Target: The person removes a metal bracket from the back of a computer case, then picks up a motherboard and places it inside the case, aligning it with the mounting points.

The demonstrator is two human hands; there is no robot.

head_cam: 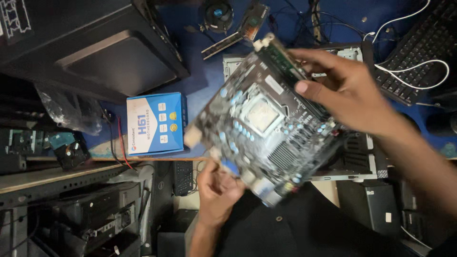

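Head view: motherboard (pixel 266 128) gripped between both hands' fingers (pixel 304 86).

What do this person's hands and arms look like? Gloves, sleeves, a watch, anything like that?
Both hands are bare: no gloves, rings or watch show on the left hand or the right hand. The forearms are uncovered as far as the picture reaches, with no sleeve cuff showing on either.

The single head-worn camera looked steeply down from close above the blue table (pixel 200 81), its near edge crossing mid-frame, with the floor clutter below the table visible beyond.
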